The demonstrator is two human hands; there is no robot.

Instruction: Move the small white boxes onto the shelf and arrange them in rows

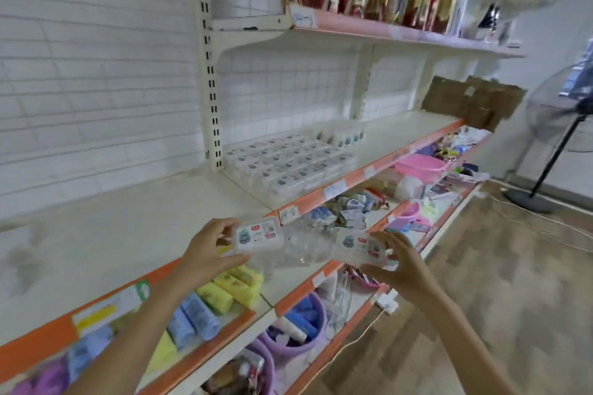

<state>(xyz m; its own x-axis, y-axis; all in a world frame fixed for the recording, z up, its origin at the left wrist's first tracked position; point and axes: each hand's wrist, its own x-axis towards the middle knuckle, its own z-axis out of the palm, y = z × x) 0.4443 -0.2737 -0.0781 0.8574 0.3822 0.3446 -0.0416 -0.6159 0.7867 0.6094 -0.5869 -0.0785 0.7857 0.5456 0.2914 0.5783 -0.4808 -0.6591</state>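
My left hand (205, 253) grips a small white box (258, 235) with a printed label, held in front of the orange edge of the white shelf (134, 234). My right hand (401, 266) holds a second small white box (359, 245), lower and to the right, over the shelf below. Farther back on the same shelf level, several small white boxes (288, 163) lie in rows against the upright post. A few more stand upright behind them (348, 136).
The upper shelf (401, 34) carries gold and red packages. Lower shelves hold yellow and blue rolls (221, 295), purple tubs (298, 324), a pink basin (418, 167) and loose packets. Cardboard (471, 102) lies at the shelf's far end. A standing fan (558, 138) is at right.
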